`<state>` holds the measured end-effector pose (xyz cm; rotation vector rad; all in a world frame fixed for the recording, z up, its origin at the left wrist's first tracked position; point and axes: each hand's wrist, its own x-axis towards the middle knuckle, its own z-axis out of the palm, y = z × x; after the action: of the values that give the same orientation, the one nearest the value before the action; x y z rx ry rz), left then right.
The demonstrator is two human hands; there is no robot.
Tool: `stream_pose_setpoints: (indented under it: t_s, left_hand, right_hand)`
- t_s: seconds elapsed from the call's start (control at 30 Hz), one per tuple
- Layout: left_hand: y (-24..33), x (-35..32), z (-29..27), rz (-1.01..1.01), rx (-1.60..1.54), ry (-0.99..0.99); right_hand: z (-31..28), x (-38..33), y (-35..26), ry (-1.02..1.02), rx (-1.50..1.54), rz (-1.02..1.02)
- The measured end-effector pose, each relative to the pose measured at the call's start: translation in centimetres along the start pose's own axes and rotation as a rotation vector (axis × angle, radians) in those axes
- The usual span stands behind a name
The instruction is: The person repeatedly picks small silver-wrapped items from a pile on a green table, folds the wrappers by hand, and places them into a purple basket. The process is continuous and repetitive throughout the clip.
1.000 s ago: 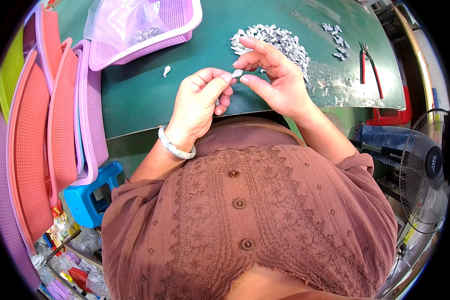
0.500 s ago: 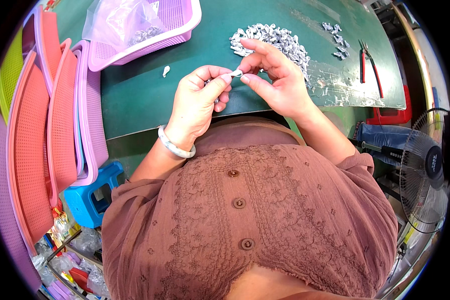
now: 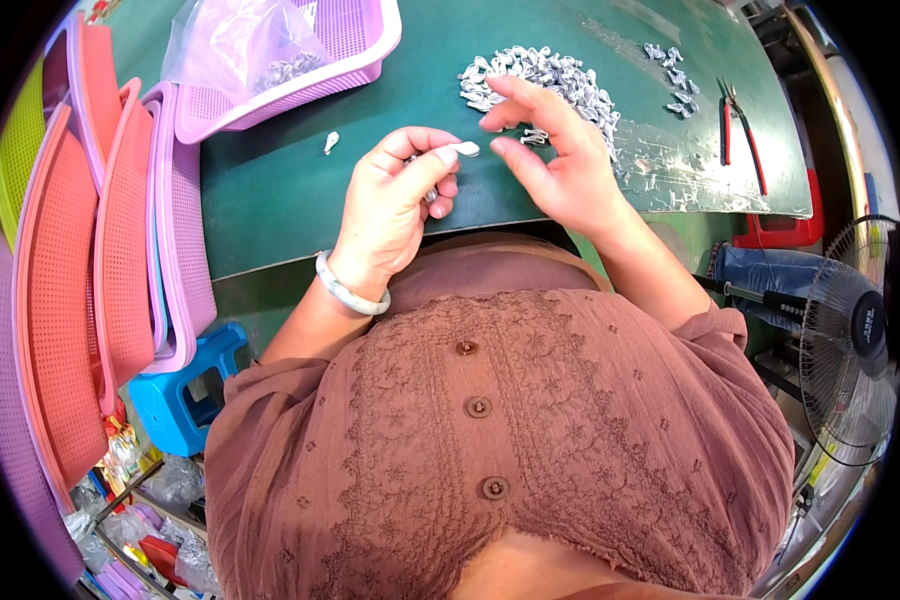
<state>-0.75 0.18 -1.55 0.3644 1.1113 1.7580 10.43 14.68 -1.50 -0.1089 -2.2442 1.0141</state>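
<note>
My left hand (image 3: 400, 195) pinches a small white plastic part (image 3: 465, 149) between thumb and forefinger above the green table (image 3: 280, 190). My right hand (image 3: 560, 155) hovers just right of it, fingers spread, holding nothing that I can see. Right behind the right hand's fingertips lies a heap of several small silvery-white parts (image 3: 540, 75). One loose white part (image 3: 331, 142) rests on the table to the left. A pale bangle (image 3: 350, 295) circles my left wrist.
A purple mesh basket (image 3: 355, 45) with a clear plastic bag (image 3: 240, 45) of parts stands at the far left. Red-handled pliers (image 3: 740, 130) and a smaller scatter of parts (image 3: 675, 80) lie at the right. Stacked coloured baskets (image 3: 90, 250), a blue stool (image 3: 185, 385) and a fan (image 3: 850, 340) flank me.
My hands were joined on the small part; now the right hand has let go and drawn apart to the right with fingers spread. The left hand keeps the part.
</note>
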Motion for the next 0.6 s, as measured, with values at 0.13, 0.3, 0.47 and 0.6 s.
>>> stream_pose_setpoints:
  t_s: [0.13,0.3,0.47,0.6]
  left_hand:
    - [-0.1,0.4,-0.7,-0.011,-0.131,-0.02]
    - [0.0,0.5,-1.2,-0.07,-0.198,-0.02]
    - [0.1,0.5,-1.5,-0.069,-0.185,-0.011]
    - [0.0,0.4,-1.3,-0.077,-0.157,0.03]
  right_hand:
    - [0.0,0.6,1.0,-0.051,-0.385,-0.046]
    - [0.3,0.5,0.8,-0.171,-0.516,-0.091]
    - [0.4,0.8,0.7,-0.163,-0.461,-0.111]
    - [1.6,1.4,1.0,-0.104,-0.486,-0.09]
